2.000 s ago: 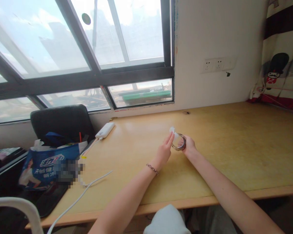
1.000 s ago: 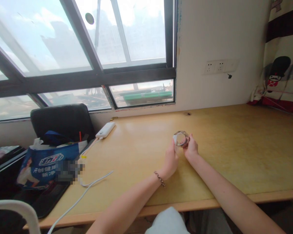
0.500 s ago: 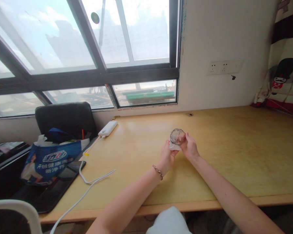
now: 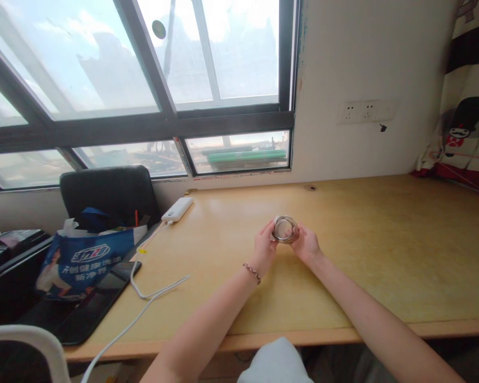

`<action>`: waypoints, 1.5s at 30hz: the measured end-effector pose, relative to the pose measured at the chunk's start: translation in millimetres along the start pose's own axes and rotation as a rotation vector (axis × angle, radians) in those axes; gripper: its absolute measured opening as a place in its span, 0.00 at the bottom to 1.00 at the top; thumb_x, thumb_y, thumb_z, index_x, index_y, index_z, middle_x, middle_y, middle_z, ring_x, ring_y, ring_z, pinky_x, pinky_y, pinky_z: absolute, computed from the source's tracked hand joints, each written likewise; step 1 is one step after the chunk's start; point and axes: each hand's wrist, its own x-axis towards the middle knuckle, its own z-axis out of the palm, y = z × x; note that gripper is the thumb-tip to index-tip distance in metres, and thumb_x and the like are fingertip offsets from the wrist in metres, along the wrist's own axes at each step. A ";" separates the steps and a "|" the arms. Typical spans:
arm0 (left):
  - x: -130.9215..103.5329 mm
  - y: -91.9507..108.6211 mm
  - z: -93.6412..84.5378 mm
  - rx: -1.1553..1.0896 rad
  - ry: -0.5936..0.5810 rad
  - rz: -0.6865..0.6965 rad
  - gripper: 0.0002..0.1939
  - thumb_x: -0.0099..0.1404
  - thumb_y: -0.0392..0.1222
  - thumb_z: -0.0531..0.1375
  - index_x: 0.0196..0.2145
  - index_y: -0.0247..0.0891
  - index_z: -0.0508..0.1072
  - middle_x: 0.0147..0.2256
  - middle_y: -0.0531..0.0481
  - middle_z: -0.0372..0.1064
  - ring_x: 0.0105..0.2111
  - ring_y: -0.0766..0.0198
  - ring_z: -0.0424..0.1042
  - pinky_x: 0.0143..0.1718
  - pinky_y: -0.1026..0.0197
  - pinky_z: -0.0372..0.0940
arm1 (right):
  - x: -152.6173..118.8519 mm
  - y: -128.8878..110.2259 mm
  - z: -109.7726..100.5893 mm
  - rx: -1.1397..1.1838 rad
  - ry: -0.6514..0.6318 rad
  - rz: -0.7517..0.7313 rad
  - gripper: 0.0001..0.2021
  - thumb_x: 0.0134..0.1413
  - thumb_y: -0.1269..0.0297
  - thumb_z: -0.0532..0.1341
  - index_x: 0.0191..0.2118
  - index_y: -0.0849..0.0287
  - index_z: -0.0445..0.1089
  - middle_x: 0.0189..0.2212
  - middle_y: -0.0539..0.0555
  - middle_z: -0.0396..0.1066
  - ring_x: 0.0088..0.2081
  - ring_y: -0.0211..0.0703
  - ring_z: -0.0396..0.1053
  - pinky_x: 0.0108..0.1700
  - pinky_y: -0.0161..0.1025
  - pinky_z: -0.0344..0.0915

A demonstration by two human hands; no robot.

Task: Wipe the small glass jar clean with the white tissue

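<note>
A small clear round glass [image 4: 285,230], perhaps a cup or a jar, is held above the wooden table with its round mouth or base turned towards me. My left hand [image 4: 265,242] grips it from the left side, its fingers bent against the glass. On the opposite side my right hand [image 4: 305,244] also holds the glass, and some of its fingers show through it. A little white, possibly tissue, shows at the upper left edge of the glass; most of it is hidden. A braided bracelet [image 4: 252,273] circles my left wrist.
On the table [image 4: 383,255] a white power bank [image 4: 178,209] lies at the left edge with a white cable [image 4: 158,293] running forward. Left of it are a dark tablet [image 4: 99,306], a blue bag [image 4: 90,260] and a black chair [image 4: 109,191]. Windows and wall stand behind.
The glass has turned so its round end faces me more squarely, and has shifted slightly left and down. The white sheet below it has mostly gone from view. My left hand has moved left.
</note>
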 end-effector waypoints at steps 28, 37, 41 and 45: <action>-16.5 4.7 5.9 0.469 -0.003 0.409 0.12 0.56 0.41 0.57 0.39 0.41 0.73 0.43 0.50 0.69 0.45 0.57 0.66 0.51 0.54 0.56 | -2.3 -2.2 0.5 0.130 0.099 -0.129 0.09 0.49 0.69 0.54 0.20 0.58 0.63 0.18 0.47 0.66 0.22 0.36 0.64 0.30 0.36 0.64; -28.1 4.3 9.1 0.807 -0.205 0.618 0.14 0.61 0.38 0.51 0.43 0.45 0.70 0.49 0.50 0.63 0.50 0.57 0.61 0.52 0.54 0.55 | 6.7 -10.1 -6.0 0.148 0.205 -0.211 0.09 0.50 0.69 0.53 0.21 0.57 0.63 0.17 0.48 0.68 0.23 0.39 0.66 0.30 0.39 0.66; -31.2 -1.2 7.0 1.029 -0.282 0.734 0.17 0.63 0.36 0.47 0.48 0.44 0.65 0.52 0.49 0.59 0.52 0.59 0.57 0.54 0.55 0.54 | 9.9 -13.1 -10.8 0.076 0.192 -0.252 0.10 0.50 0.66 0.53 0.20 0.57 0.62 0.15 0.48 0.66 0.21 0.39 0.66 0.27 0.39 0.65; -33.8 -7.1 7.3 1.248 -0.361 0.889 0.19 0.63 0.33 0.45 0.51 0.40 0.61 0.52 0.46 0.59 0.54 0.60 0.55 0.54 0.53 0.56 | 11.8 -11.8 -15.3 0.124 0.169 -0.258 0.11 0.51 0.66 0.53 0.20 0.57 0.60 0.13 0.46 0.63 0.17 0.36 0.63 0.22 0.35 0.64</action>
